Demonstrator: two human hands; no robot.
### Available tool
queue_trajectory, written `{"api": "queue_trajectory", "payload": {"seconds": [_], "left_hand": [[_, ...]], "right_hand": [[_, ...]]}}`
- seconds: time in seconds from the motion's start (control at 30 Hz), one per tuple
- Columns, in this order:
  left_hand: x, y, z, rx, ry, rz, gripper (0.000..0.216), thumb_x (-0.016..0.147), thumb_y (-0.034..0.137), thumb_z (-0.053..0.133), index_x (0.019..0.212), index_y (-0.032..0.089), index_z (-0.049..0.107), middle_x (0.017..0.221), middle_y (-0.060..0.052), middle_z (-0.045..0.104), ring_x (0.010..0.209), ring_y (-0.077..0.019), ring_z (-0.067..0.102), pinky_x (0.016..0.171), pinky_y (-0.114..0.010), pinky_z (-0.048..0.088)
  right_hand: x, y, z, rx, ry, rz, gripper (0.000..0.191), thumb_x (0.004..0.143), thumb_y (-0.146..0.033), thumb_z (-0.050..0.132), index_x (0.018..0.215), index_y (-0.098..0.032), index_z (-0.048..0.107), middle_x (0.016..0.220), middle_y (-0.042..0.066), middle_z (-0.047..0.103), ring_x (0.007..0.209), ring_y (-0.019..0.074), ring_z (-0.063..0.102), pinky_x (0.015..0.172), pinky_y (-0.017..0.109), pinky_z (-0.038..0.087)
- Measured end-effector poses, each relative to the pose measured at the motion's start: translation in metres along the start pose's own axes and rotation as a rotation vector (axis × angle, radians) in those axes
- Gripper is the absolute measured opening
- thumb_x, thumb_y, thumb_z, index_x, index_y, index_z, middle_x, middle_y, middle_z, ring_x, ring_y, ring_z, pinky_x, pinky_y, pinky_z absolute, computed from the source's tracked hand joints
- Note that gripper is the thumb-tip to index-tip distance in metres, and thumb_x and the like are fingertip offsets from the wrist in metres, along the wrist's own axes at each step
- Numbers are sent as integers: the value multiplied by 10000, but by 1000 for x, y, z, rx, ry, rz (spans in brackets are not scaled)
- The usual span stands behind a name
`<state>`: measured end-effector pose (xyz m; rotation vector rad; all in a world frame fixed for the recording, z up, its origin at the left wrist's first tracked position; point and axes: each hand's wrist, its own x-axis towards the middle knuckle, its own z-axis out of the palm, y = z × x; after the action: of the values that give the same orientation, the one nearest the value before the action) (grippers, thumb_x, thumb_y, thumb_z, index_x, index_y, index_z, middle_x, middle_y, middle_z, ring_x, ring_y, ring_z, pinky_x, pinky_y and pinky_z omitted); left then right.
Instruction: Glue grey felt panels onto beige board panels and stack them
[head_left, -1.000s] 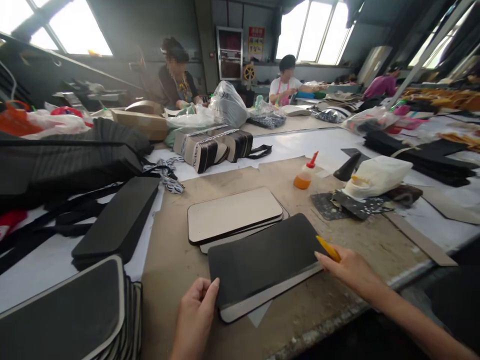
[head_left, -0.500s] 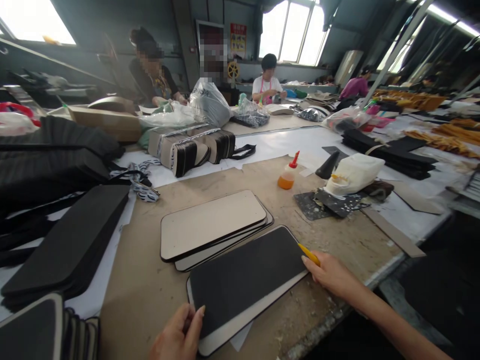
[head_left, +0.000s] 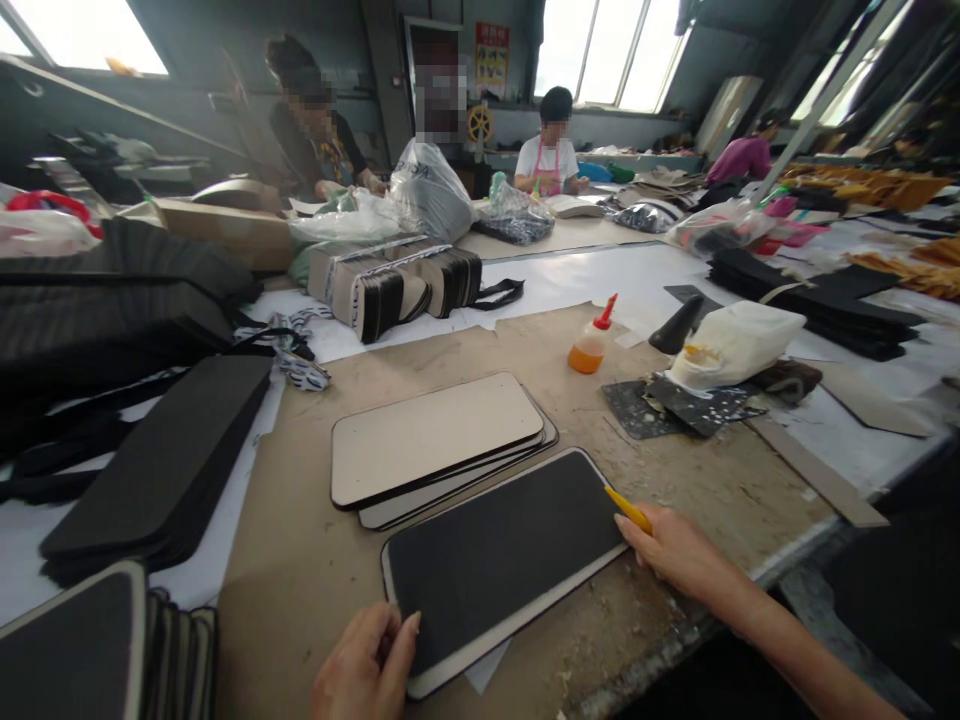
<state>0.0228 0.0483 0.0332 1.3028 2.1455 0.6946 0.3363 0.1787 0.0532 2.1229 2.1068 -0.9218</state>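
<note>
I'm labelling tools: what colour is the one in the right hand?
The tool in the right hand is yellow, shown in the head view.

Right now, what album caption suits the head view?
Right fingers hold a yellow tool; left fingers touch a black panel on a pale board.

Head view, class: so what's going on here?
A person's left hand touches the left end of a black sheet, which lies on a pale board that shows along its near side. The right hand holds a yellow tool at the sheet's right end. Just beyond lie stacked beige boards; farther back stands an orange-filled bottle.
</note>
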Motion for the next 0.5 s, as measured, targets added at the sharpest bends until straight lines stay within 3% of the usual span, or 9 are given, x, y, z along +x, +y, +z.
{"api": "queue_trajectory", "payload": {"seconds": [0.13, 0.5], "left_hand": [[-2, 6, -5, 16, -75, -48, 274, 758, 434, 429, 585, 222, 437, 616, -7, 516, 595, -164, 489, 609, -277, 360], [-9, 19, -6, -84, -8, -72, 219, 745, 374, 395, 591, 219, 416, 643, -22, 486, 620, -175, 464, 620, -307, 355]], "right_hand": [[6, 7, 1, -7, -17, 9, 346, 808, -450, 304, 653, -204, 492, 534, 31, 610, 462, 151, 552, 494, 258, 381], [11, 10, 2, 28, -7, 13, 343, 766, -458, 349, 581, -216, 506, 476, 31, 602, 405, 156, 546, 458, 270, 395]]}}
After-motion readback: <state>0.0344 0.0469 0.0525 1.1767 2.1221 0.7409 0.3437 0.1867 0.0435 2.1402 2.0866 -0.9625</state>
